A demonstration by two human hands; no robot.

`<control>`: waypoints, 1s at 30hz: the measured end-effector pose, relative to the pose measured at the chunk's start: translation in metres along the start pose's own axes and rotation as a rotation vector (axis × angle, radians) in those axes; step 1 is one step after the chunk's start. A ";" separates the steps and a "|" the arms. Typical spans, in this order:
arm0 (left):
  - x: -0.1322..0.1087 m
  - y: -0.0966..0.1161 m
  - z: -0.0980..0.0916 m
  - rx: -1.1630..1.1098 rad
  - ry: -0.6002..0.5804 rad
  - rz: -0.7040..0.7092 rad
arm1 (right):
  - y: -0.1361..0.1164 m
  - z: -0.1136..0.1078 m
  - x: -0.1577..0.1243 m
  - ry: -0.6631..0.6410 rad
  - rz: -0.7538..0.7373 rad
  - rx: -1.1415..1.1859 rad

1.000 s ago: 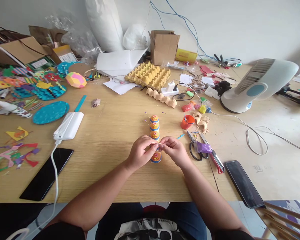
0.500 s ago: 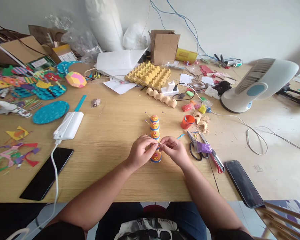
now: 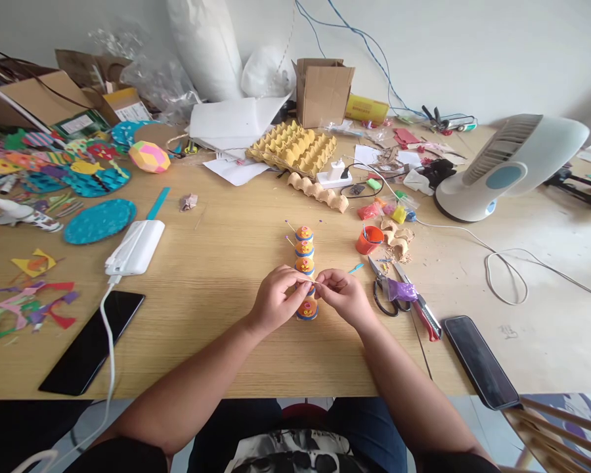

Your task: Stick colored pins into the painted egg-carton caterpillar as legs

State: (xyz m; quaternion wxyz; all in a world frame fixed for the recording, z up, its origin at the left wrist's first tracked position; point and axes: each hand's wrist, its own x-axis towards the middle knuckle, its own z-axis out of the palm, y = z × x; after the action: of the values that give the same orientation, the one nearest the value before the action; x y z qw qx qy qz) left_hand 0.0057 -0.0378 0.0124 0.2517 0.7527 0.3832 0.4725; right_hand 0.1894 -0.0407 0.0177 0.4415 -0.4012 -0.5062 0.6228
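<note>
Between both hands' fingers (image 3: 299, 284), thin stick (image 3: 309, 282) pinched, over orange cup caterpillar (image 3: 305, 256)

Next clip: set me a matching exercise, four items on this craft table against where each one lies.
Items:
1. egg tray
2. fan
3. scissors
4. power bank

Places:
A. far right of the table
B. just right of the right hand
C. left of the left hand, cable attached
D. far middle, before the cardboard box

Pairs: 1-D, 2-A, 3-B, 4-C
</note>
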 end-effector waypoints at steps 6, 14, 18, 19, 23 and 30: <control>0.000 0.002 -0.003 -0.068 0.015 -0.172 | 0.001 -0.005 0.003 0.042 0.065 0.097; -0.004 -0.002 0.000 -0.152 0.021 -0.228 | 0.000 -0.007 0.005 0.027 0.138 0.191; -0.006 -0.004 0.004 -0.141 0.063 -0.197 | 0.003 -0.007 0.004 -0.002 0.140 0.191; -0.006 -0.004 0.004 -0.139 0.072 -0.188 | 0.004 -0.006 0.004 -0.012 0.142 0.188; -0.007 -0.003 0.006 -0.177 0.085 -0.177 | 0.007 -0.003 0.003 -0.045 0.153 0.183; -0.007 -0.004 0.007 -0.297 0.061 -0.279 | 0.005 0.001 0.002 -0.084 0.191 0.179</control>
State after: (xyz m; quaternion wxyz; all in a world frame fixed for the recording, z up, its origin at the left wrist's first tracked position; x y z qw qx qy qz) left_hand 0.0093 -0.0408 0.0026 0.4112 0.6322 0.4172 0.5072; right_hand 0.1870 -0.0400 0.0127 0.3924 -0.3802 -0.4262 0.7210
